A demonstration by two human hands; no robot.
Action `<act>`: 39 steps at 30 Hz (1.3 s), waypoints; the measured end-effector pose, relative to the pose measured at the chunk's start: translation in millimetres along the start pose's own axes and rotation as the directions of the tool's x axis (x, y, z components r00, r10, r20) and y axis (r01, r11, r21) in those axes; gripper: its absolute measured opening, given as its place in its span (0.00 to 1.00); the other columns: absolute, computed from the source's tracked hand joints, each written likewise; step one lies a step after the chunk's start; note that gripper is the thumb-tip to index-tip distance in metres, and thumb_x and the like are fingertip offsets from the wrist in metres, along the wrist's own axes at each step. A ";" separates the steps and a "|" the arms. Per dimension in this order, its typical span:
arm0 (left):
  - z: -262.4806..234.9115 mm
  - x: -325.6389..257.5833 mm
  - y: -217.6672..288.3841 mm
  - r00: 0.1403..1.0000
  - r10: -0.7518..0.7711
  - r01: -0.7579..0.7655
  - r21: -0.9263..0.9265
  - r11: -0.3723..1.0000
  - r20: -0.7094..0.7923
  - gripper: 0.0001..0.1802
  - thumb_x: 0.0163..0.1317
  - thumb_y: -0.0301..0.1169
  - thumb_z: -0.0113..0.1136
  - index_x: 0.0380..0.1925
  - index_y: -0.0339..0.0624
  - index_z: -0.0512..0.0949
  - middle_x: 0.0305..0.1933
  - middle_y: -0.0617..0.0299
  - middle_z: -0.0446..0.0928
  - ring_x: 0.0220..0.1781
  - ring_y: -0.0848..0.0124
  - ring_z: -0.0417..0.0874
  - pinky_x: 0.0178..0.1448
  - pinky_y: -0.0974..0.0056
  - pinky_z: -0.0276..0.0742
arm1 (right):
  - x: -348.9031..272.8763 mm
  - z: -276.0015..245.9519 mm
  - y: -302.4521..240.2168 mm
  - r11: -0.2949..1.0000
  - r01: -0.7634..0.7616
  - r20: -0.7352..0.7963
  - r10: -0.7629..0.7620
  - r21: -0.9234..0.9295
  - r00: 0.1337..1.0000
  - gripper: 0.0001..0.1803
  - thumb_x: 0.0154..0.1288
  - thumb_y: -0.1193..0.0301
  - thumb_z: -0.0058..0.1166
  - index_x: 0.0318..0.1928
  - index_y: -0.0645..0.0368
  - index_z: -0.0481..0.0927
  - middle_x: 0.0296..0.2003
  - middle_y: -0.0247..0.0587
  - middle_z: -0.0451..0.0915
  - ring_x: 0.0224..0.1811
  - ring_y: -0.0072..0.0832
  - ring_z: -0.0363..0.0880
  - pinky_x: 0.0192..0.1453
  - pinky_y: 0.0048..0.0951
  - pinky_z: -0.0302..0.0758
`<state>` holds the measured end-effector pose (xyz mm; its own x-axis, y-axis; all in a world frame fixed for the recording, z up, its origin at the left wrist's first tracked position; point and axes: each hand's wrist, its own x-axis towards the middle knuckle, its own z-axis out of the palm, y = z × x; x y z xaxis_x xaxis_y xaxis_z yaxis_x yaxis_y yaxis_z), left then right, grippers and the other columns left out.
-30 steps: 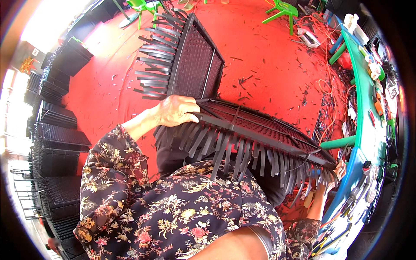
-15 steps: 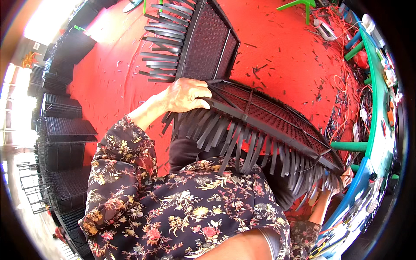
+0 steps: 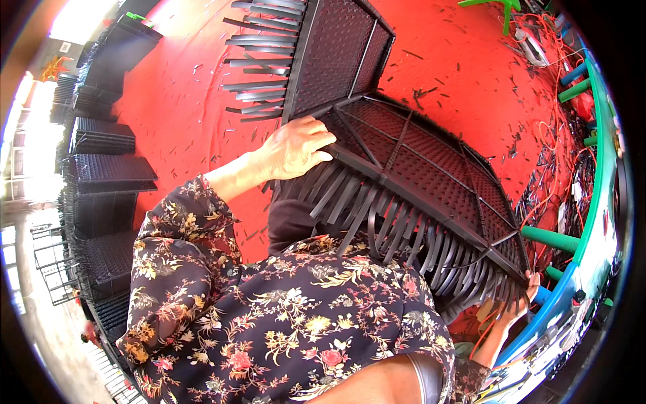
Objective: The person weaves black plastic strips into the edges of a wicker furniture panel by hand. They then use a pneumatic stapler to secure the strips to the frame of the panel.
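Note:
A large black woven frame [image 3: 437,174] with metal bars stands before me, bent into two panels that meet at an angle. Flat loose black strips [image 3: 404,232] hang in a row off its near edge, and more stick out from the far panel's left side. My left hand [image 3: 296,147] is wrapped over the near edge by the joint, thumb toward me. At the right end, my right hand [image 3: 517,304] grips the lower corner; hanging strips cover part of its fingers.
Stacks of black woven panels [image 3: 111,175] line the left side. Black strip scraps [image 3: 425,93] litter the red floor [image 3: 182,87]. On the right, a blue and green table [image 3: 587,222] carries scattered tools. A green stool [image 3: 505,8] stands at the far right.
The near panel has tipped so more of its barred inner face shows. Its right end and my right hand have shifted slightly. My left hand keeps its grip on the edge.

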<state>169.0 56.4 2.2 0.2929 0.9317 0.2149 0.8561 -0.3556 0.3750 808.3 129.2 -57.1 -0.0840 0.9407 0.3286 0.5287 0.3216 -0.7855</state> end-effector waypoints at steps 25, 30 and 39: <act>-4.7 55.2 75.9 0.965 0.261 -0.260 -0.098 0.961 0.000 0.11 0.46 0.20 0.63 0.32 0.32 0.76 0.36 0.50 0.76 0.38 0.52 0.79 0.42 0.55 0.76 | 42.3 66.5 -128.6 0.709 0.383 0.434 -0.119 -0.592 0.893 0.26 0.52 0.66 0.61 0.52 0.62 0.73 0.45 0.50 0.77 0.51 0.46 0.72 0.58 0.43 0.65; 20.6 83.2 77.8 0.965 0.183 -0.146 -0.199 0.969 0.186 0.14 0.55 0.28 0.60 0.40 0.33 0.74 0.40 0.48 0.76 0.43 0.51 0.77 0.47 0.54 0.74 | 29.9 79.3 -139.6 0.716 0.380 0.365 -0.186 -0.585 0.912 0.23 0.53 0.66 0.60 0.49 0.61 0.75 0.42 0.48 0.76 0.49 0.45 0.71 0.57 0.45 0.64; 35.8 78.5 89.8 0.913 0.150 -0.061 -0.235 0.970 0.379 0.14 0.59 0.38 0.59 0.36 0.37 0.73 0.33 0.54 0.72 0.39 0.54 0.74 0.42 0.54 0.72 | 19.0 91.2 -158.4 0.757 0.346 0.316 -0.193 -0.554 0.929 0.23 0.50 0.67 0.61 0.47 0.61 0.75 0.40 0.46 0.75 0.47 0.44 0.72 0.56 0.45 0.64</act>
<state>284.0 100.2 20.4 0.5571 0.8256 -0.0896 0.7122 -0.4196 0.5628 645.9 105.9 25.8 -0.4471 0.8457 0.2915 0.8392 0.5094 -0.1906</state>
